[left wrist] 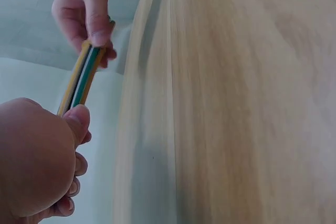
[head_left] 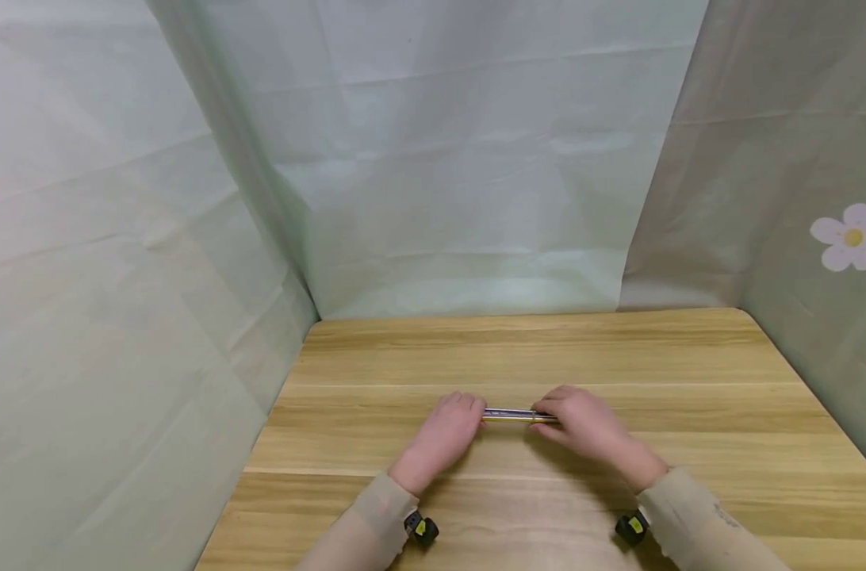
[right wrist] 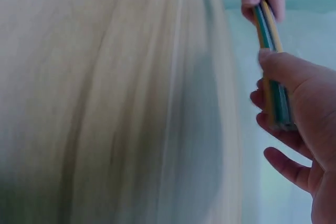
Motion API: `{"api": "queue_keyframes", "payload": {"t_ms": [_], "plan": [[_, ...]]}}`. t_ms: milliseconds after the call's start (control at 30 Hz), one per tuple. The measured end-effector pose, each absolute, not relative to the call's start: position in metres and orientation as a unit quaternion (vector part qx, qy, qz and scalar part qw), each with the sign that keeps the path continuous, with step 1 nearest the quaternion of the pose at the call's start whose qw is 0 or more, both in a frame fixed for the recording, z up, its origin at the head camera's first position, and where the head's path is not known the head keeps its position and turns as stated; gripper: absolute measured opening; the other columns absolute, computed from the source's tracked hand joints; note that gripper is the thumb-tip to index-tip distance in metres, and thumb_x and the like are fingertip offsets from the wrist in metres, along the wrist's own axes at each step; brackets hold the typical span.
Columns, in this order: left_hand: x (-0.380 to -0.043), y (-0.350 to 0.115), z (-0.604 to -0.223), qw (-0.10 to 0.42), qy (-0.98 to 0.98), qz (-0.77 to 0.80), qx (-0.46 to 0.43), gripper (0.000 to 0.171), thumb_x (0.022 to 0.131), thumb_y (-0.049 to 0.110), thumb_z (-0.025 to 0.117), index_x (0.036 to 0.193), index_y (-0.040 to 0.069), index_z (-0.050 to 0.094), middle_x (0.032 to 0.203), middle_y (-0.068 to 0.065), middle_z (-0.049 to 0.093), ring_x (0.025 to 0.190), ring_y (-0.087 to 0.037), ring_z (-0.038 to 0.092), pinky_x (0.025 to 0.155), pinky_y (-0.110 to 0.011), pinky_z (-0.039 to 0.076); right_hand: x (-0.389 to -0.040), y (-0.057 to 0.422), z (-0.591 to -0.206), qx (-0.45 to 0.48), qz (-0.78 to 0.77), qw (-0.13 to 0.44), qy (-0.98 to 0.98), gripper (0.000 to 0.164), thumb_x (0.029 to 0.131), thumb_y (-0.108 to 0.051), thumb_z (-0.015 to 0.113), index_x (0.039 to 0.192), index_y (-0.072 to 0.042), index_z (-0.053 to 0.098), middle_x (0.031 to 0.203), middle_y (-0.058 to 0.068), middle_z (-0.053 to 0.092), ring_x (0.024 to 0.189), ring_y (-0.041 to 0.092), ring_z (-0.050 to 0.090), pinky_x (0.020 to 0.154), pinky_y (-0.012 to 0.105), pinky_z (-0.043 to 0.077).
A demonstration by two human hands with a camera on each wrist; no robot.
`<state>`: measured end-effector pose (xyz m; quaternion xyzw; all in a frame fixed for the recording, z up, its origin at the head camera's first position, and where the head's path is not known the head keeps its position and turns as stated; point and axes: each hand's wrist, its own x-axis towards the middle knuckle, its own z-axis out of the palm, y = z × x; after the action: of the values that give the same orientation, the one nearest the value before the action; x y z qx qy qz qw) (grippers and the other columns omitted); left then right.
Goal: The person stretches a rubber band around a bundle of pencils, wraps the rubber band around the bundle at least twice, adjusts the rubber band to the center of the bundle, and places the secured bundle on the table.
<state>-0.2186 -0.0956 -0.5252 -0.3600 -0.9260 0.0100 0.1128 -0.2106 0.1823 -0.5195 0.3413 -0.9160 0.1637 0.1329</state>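
Observation:
A slim bundle of pencils (head_left: 507, 414), in yellow, green and dark tones, is held level between both hands, over the middle of the table. My left hand (head_left: 450, 428) grips its left end, the thumb lying along the pencils (left wrist: 79, 83) in the left wrist view. At the other end my right hand (head_left: 586, 424) pinches the bundle between thumb and fingers. Close to the right fingertips a thin band (head_left: 533, 415) circles the pencils. In the right wrist view, the pencils' near end (right wrist: 283, 126) shows beneath the right hand (right wrist: 310, 108), whose lower fingers spread apart. The left end is hidden inside the left hand.
A wood-grain table (head_left: 547, 349) lies under both hands. Pale cloth (head_left: 469, 174) hangs behind it and at both sides, with a white flower (head_left: 837, 255) printed on the right. Small dark devices (head_left: 422, 530) are strapped at both wrists.

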Motion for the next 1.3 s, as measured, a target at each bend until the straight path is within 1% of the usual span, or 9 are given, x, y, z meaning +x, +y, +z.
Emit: {"api": "queue_keyframes", "payload": {"t_ms": [167, 300, 433, 567, 733, 833, 933, 1133, 1300], "plan": [[-0.216, -0.089, -0.525, 0.116, -0.924, 0.01, -0.364, 0.019, 0.108, 0.029, 0.066, 0.11, 0.01, 0.062, 0.101, -0.002, 0.068, 0.093, -0.019, 0.064, 0.086, -0.035, 0.055, -0.212, 0.172, -0.521, 0.359, 0.173, 0.15, -0.905, 0.023, 0.093, -0.029, 0.086, 0.105, -0.011, 0.08, 0.099, 0.0, 0.075, 0.092, 0.02, 0.071, 0.082, 0.042, 0.06], [-0.216, -0.089, -0.526, 0.107, -0.927, 0.004, -0.36, 0.02, 0.108, 0.029, 0.066, 0.111, 0.01, 0.062, 0.103, -0.003, 0.068, 0.096, -0.019, 0.065, 0.089, -0.035, 0.055, -0.214, 0.173, -0.521, 0.358, 0.181, 0.132, -0.906, 0.031, 0.091, -0.035, 0.086, 0.11, -0.011, 0.081, 0.102, -0.001, 0.076, 0.095, 0.02, 0.071, 0.085, 0.043, 0.059], [-0.217, -0.093, -0.526, 0.083, -0.931, -0.007, -0.355, 0.017, 0.109, 0.027, 0.065, 0.109, 0.01, 0.061, 0.103, -0.003, 0.068, 0.098, -0.02, 0.064, 0.094, -0.037, 0.054, -0.216, 0.182, -0.52, 0.355, 0.178, 0.136, -0.908, 0.039, 0.088, -0.038, 0.089, 0.114, -0.011, 0.081, 0.104, 0.0, 0.077, 0.097, 0.021, 0.072, 0.085, 0.043, 0.059], [-0.218, -0.095, -0.525, 0.072, -0.937, -0.009, -0.342, 0.013, 0.11, 0.024, 0.063, 0.107, 0.011, 0.06, 0.1, -0.002, 0.067, 0.097, -0.019, 0.063, 0.092, -0.038, 0.055, -0.216, 0.189, -0.518, 0.354, 0.168, 0.155, -0.907, 0.03, 0.085, -0.033, 0.092, 0.105, -0.013, 0.082, 0.097, -0.003, 0.077, 0.09, 0.019, 0.071, 0.08, 0.041, 0.059], [-0.217, -0.086, -0.521, 0.113, -0.92, 0.015, -0.376, 0.018, 0.107, 0.027, 0.067, 0.104, 0.011, 0.061, 0.092, 0.0, 0.065, 0.086, -0.017, 0.063, 0.082, -0.034, 0.055, -0.217, 0.179, -0.517, 0.388, 0.16, 0.178, -0.89, 0.021, 0.086, -0.028, 0.091, 0.097, -0.014, 0.081, 0.091, -0.005, 0.074, 0.085, 0.016, 0.068, 0.077, 0.039, 0.058], [-0.217, -0.077, -0.521, 0.142, -0.905, 0.029, -0.401, 0.021, 0.106, 0.03, 0.069, 0.106, 0.01, 0.062, 0.09, 0.001, 0.065, 0.08, -0.015, 0.061, 0.075, -0.031, 0.053, -0.218, 0.17, -0.517, 0.405, 0.161, 0.187, -0.88, 0.021, 0.088, -0.029, 0.09, 0.098, -0.012, 0.081, 0.092, -0.004, 0.073, 0.085, 0.017, 0.068, 0.077, 0.04, 0.058], [-0.216, -0.073, -0.521, 0.148, -0.905, 0.029, -0.397, 0.022, 0.106, 0.03, 0.07, 0.107, 0.01, 0.062, 0.091, 0.001, 0.065, 0.079, -0.014, 0.059, 0.073, -0.03, 0.052, -0.218, 0.165, -0.516, 0.395, 0.171, 0.183, -0.884, 0.025, 0.087, -0.031, 0.091, 0.101, -0.012, 0.082, 0.093, -0.003, 0.075, 0.087, 0.018, 0.069, 0.078, 0.042, 0.058], [-0.216, -0.078, -0.516, 0.103, -0.922, 0.004, -0.374, 0.02, 0.107, 0.028, 0.068, 0.108, 0.009, 0.061, 0.094, -0.001, 0.065, 0.086, -0.017, 0.061, 0.081, -0.033, 0.054, -0.22, 0.173, -0.515, 0.36, 0.18, 0.162, -0.901, 0.039, 0.082, -0.038, 0.094, 0.107, -0.01, 0.082, 0.098, -0.001, 0.077, 0.091, 0.021, 0.071, 0.082, 0.045, 0.059], [-0.219, -0.086, -0.517, 0.08, -0.927, -0.014, -0.365, 0.016, 0.108, 0.025, 0.066, 0.107, 0.01, 0.061, 0.097, -0.002, 0.066, 0.092, -0.019, 0.063, 0.087, -0.035, 0.056, -0.221, 0.186, -0.515, 0.346, 0.17, 0.145, -0.911, 0.036, 0.083, -0.038, 0.094, 0.106, -0.013, 0.082, 0.098, -0.003, 0.077, 0.092, 0.02, 0.071, 0.083, 0.044, 0.058]]}}
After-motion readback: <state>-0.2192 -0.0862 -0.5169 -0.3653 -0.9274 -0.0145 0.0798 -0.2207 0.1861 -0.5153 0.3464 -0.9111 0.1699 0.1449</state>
